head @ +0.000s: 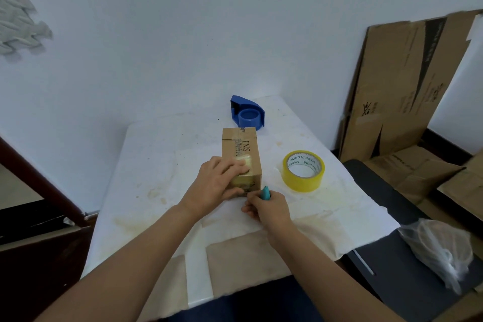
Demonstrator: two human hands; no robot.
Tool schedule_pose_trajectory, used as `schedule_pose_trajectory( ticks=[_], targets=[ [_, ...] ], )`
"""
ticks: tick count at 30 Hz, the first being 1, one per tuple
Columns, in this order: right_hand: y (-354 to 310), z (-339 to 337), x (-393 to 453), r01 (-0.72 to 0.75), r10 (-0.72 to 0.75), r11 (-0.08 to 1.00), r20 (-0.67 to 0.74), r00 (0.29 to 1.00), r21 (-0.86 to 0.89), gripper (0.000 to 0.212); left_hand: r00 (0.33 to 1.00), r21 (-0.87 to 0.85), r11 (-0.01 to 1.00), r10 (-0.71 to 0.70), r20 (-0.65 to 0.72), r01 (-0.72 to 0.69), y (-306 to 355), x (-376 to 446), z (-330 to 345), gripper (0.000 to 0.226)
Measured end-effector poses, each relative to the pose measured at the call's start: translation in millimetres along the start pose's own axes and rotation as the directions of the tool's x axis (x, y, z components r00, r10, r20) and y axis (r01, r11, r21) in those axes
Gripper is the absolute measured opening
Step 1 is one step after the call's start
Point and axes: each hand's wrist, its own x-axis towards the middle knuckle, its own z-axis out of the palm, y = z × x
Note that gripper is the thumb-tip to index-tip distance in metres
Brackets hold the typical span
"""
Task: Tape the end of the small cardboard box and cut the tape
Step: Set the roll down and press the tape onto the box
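Note:
A small cardboard box (pixel 241 149) lies lengthwise on the white table (pixel 162 165), with yellowish tape over its near end. My left hand (pixel 218 183) rests flat on the box's near top, fingers pressing the tape, thumb at the near face. Just right of the near end, my right hand (pixel 269 208) is closed around a teal cutter (pixel 265 193), whose tip points up beside the box's lower corner. A roll of yellow tape (pixel 303 170) lies flat to the right of the box, apart from it.
A blue tape dispenser (pixel 247 112) sits behind the box. Flattened cardboard sheets (pixel 402 81) lean on the wall at right. A crumpled clear plastic bag (pixel 439 248) lies on a dark surface at right. A dark wooden frame (pixel 39 183) stands at left.

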Motion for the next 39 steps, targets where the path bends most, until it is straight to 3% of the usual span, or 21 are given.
schedule_pose_trajectory(
  ticks=[5,9,13,18,21,25,28,31,34,39],
  targets=[
    [3,-11,-3,-0.021,0.022,0.999,-0.020,1.000,0.044,0.010,1.000,0.054,0.998,-0.023,-0.019,0.024,7,-2,1,0.054],
    [2,-12,-2,-0.011,0.012,0.998,-0.010,1.000,0.061,0.011,0.980,0.004,0.985,-0.172,-0.095,0.173,21,5,4,0.040],
    [2,-10,-3,0.013,-0.013,1.000,-0.040,0.999,0.004,0.006,0.984,0.083,0.986,-0.136,-0.118,0.146,22,7,7,0.037],
    [0,-11,-2,0.183,-0.226,0.948,-0.145,0.963,-0.262,0.009,0.995,0.129,0.988,-0.079,-0.053,0.085,18,12,-2,0.040],
    [-4,-16,-1,0.311,-0.370,0.906,-0.182,0.911,-0.287,0.012,0.997,0.118,0.991,-0.061,0.042,0.055,13,10,-8,0.049],
    [-14,-14,9,0.531,-0.580,0.733,0.017,0.815,-0.426,0.044,0.995,0.048,0.999,-0.030,0.099,0.025,7,3,-20,0.053],
    [-21,-7,15,0.532,-0.566,0.568,0.171,0.806,-0.629,0.057,0.994,0.027,1.000,-0.012,0.105,0.009,9,4,-25,0.048],
    [-20,-8,17,0.476,-0.539,0.462,0.190,0.821,-0.748,0.064,0.986,0.024,1.000,-0.019,0.163,0.015,7,2,-25,0.062],
    [-14,-14,9,0.439,-0.479,0.435,0.211,0.852,-0.786,0.075,0.988,0.093,0.996,-0.016,0.156,0.001,4,-1,-22,0.073],
    [-38,-51,9,0.448,-0.586,0.305,0.206,0.784,-0.841,0.063,0.988,0.147,0.983,-0.121,0.091,0.107,9,8,-22,0.066]
  ],
)
